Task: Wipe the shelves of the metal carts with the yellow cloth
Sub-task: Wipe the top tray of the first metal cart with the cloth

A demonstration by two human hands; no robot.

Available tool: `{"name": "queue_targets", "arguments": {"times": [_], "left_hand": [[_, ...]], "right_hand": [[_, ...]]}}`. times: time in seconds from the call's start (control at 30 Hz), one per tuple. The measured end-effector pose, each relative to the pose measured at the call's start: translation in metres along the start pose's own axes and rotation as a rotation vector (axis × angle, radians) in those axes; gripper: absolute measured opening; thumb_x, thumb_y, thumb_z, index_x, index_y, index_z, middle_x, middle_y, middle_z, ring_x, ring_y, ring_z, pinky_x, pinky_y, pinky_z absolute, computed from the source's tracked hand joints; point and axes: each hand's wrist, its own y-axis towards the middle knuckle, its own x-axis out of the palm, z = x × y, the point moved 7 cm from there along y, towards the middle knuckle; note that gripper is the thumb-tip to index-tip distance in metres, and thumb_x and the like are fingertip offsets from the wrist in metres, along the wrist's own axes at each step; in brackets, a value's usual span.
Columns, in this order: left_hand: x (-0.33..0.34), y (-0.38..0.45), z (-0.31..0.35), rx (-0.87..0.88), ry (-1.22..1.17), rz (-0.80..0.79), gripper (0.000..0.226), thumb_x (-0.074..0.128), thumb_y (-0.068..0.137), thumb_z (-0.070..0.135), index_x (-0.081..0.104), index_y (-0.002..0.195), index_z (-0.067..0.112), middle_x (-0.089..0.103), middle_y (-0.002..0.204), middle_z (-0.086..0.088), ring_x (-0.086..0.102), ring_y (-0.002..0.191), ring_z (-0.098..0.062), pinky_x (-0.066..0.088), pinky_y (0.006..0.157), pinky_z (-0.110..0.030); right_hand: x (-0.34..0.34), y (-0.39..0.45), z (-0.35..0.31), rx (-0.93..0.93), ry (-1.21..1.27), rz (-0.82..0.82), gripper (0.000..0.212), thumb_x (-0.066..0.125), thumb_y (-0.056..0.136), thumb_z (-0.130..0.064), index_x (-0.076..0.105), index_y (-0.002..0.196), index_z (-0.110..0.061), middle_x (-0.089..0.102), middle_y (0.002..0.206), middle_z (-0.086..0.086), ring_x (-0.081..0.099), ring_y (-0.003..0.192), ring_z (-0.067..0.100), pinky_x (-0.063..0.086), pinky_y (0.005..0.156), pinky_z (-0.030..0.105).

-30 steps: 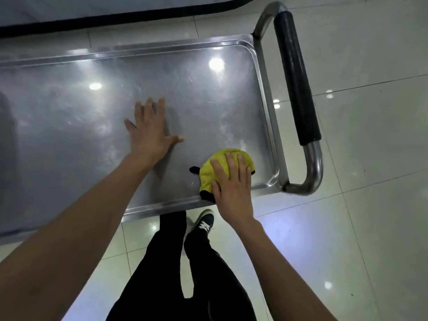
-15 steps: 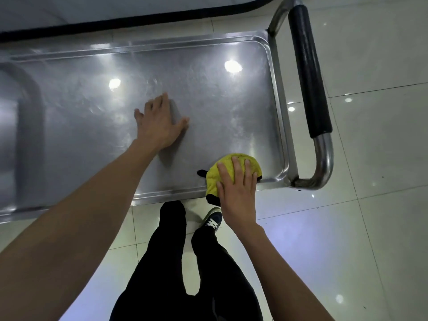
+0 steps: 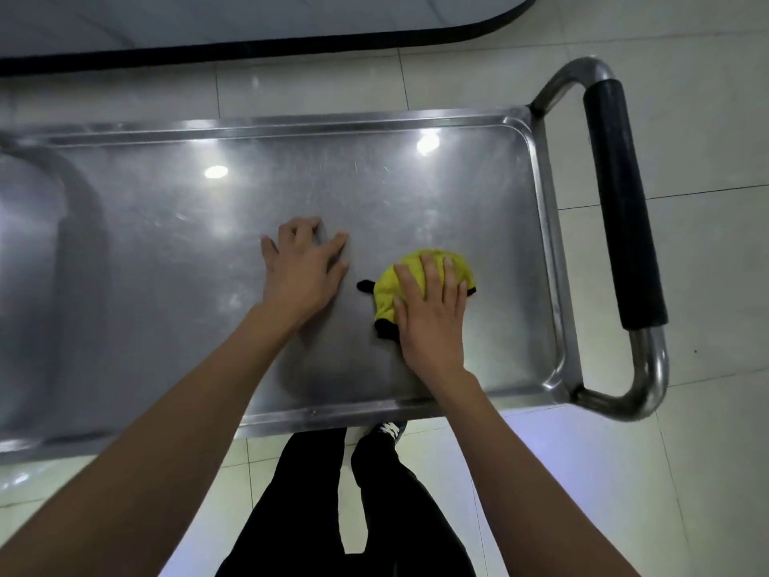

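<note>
Head view, looking down on the top shelf [image 3: 174, 285] of a metal cart.

Right hand [image 3: 430, 316]: palm down, fingers straight and spread, pressing flat on the yellow cloth [image 3: 389, 289]. No pinch or curl round it, just flat pressure.

Yellow cloth: bunched into a lump on the shelf, toward the end with the handle [image 3: 622, 210], about midway between the shelf's far rim and near rim. Black trim pokes out of it on the side away from the handle, on the side facing the handle, and at its near edge by the thumb. Most of the cloth sits under the fingers; the far part shows beyond the fingertips.

Left hand [image 3: 301, 270]: resting on the bare shelf, on the side of the cloth away from the handle, near it but not touching. Fingers slightly bent, tips on the metal, holding nothing.

The hands are apart, with a strip of bare steel between them.

Handle: steel tube loop with a black grip sleeve, off the shelf's short end.

Shelf surface is scuffed, with ceiling light reflections on it.

Floor [image 3: 686, 451]: pale tiles. The person's dark trousers [image 3: 374, 514] and one shoe [image 3: 389, 431] show just past the shelf's near rim. A dark-edged panel [image 3: 249, 18] lies beyond the far rim.
</note>
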Motion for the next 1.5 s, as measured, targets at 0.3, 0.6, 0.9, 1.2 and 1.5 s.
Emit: {"name": "queue_targets", "arguments": {"times": [0.3, 0.6, 0.9, 1.2, 1.5], "left_hand": [[0.009, 0.004, -0.004, 0.085, 0.009, 0.095, 0.047, 0.046, 0.097, 0.046, 0.048, 0.143, 0.037, 0.037, 0.154, -0.012, 0.033, 0.14, -0.035, 0.027, 0.103, -0.069], [0.008, 0.009, -0.028, 0.188, -0.018, 0.015, 0.076, 0.052, 0.089, 0.056, 0.031, 0.155, 0.024, 0.021, 0.165, -0.005, 0.02, 0.152, -0.026, 0.023, 0.108, -0.064], [0.013, 0.004, -0.039, 0.211, -0.1, -0.114, 0.077, 0.055, 0.095, 0.049, 0.024, 0.158, 0.02, 0.004, 0.167, 0.003, 0.001, 0.155, -0.018, 0.012, 0.118, -0.057], [0.012, 0.006, -0.034, 0.171, -0.096, -0.167, 0.078, 0.048, 0.1, 0.048, 0.007, 0.161, 0.021, -0.01, 0.168, 0.004, -0.013, 0.154, -0.018, 0.002, 0.121, -0.056], [0.021, -0.022, -0.047, -0.053, -0.086, -0.148, 0.073, 0.049, 0.094, 0.062, 0.011, 0.155, 0.047, -0.008, 0.167, 0.002, -0.016, 0.151, -0.038, -0.003, 0.109, -0.076]], "right_hand": [[-0.011, 0.179, -0.029, 0.093, 0.009, 0.035, 0.048, 0.038, 0.101, -0.036, 0.036, 0.149, -0.031, 0.022, 0.16, 0.007, 0.009, 0.15, 0.035, 0.008, 0.119, 0.056], [-0.021, 0.262, -0.041, 0.127, -0.012, 0.093, 0.048, 0.039, 0.1, -0.036, 0.035, 0.148, -0.032, 0.021, 0.16, 0.005, 0.009, 0.149, 0.036, 0.01, 0.119, 0.054], [-0.011, 0.2, -0.041, 0.078, -0.007, 0.052, 0.049, 0.038, 0.101, -0.037, 0.036, 0.149, -0.032, 0.022, 0.16, 0.005, 0.009, 0.15, 0.033, 0.007, 0.12, 0.054], [0.013, 0.042, -0.034, 0.034, 0.024, 0.02, 0.049, 0.039, 0.1, -0.038, 0.034, 0.149, -0.033, 0.019, 0.162, 0.006, 0.008, 0.15, 0.035, 0.011, 0.119, 0.057], [0.033, -0.125, -0.029, -0.012, 0.003, -0.041, 0.049, 0.038, 0.103, -0.038, 0.031, 0.151, -0.031, 0.016, 0.163, 0.007, 0.006, 0.151, 0.035, 0.015, 0.118, 0.058]]}}
